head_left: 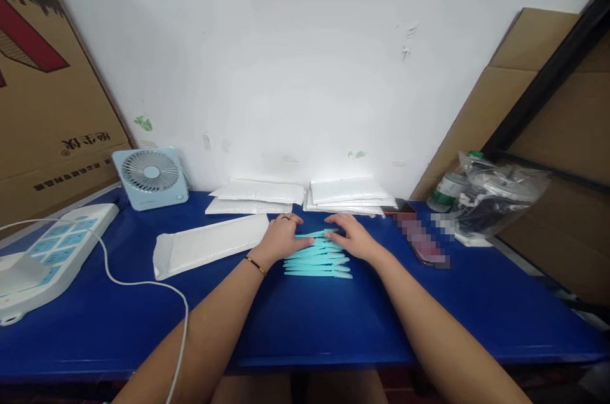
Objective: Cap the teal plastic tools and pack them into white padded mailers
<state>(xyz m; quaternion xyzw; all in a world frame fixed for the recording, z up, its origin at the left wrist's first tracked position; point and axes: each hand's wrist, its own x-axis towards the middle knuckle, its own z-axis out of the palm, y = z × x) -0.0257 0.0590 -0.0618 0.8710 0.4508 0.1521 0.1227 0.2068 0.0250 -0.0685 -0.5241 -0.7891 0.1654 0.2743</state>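
A row of slim teal eyebrow razors (317, 259) lies crosswise on the blue table, several of them side by side, with paler tips at the right. At the left end of the row's far part is my left hand (282, 240), its thumb against the razors and its fingers curved apart. Opposite it, my right hand (353, 239) has its thumb at the right ends and its fingers spread. Neither hand is closed around a razor. A white padded envelope (210, 244) lies flat just left of my left hand.
White envelopes are stacked in two piles, left (257, 191) and right (350, 193), by the wall. A blue fan (152, 178), a power strip (57, 258) and a white cable (143, 283) stand left. At right are a phone (422, 239), a bottle (445, 191) and a plastic bag (505, 194).
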